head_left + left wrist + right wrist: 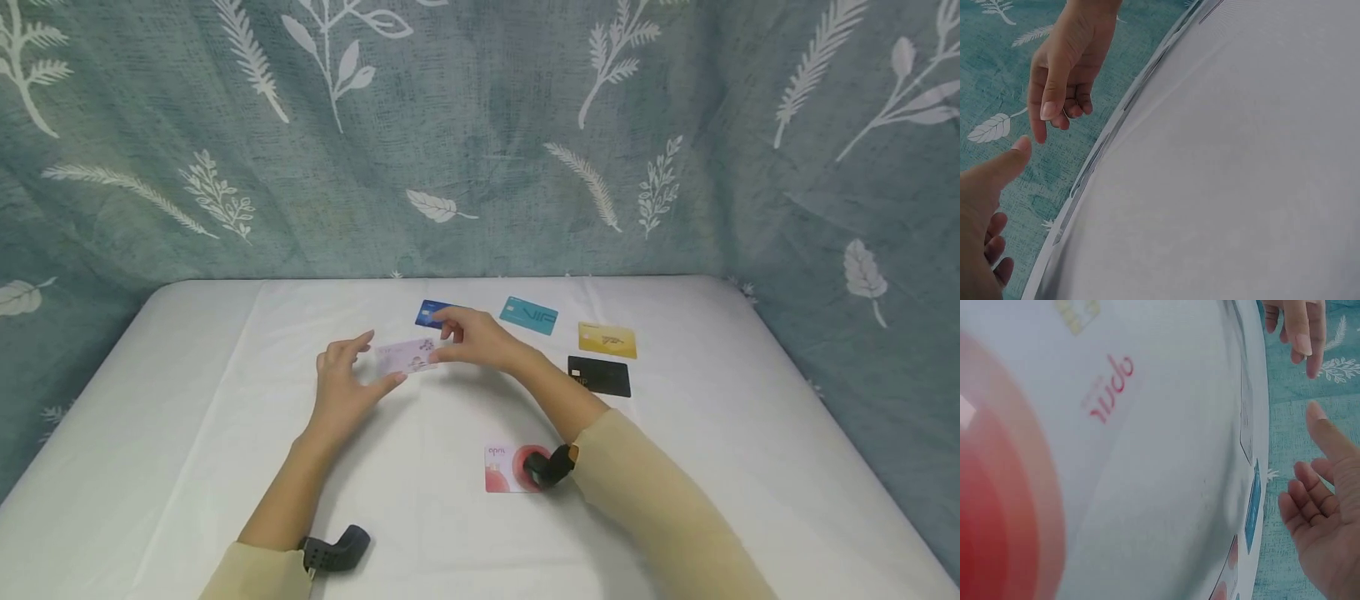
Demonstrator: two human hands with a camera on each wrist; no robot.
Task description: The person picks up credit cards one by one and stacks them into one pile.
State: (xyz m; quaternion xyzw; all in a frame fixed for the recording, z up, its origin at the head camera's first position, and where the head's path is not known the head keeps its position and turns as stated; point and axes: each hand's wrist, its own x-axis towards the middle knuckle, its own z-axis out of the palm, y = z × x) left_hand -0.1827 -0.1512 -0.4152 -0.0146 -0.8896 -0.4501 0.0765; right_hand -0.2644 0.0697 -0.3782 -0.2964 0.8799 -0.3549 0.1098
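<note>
A lilac card (pixel 401 357) with a small printed figure lies between the two hands in the head view. My left hand (pixel 341 392) is at its left, thumb and fingers spread, thumb tip overlapping the card's lower edge. From the right comes my right hand (pixel 483 340), its thumb tip over the card's right end and its index finger over a dark blue card (pixel 426 312). In the left wrist view, the left hand (pixel 982 212) and right hand (pixel 1069 75) face each other with a gap. The right wrist view also shows nothing pinched by the right hand (pixel 1329 519).
A teal card (pixel 528 315), a yellow card (pixel 607 340) and a black card (pixel 603 377) lie at the right. Under the right wrist camera (pixel 547 467) is a pink card (pixel 497 475). A white cloth covers the table (pixel 225 417); a patterned curtain (pixel 480 150) hangs behind.
</note>
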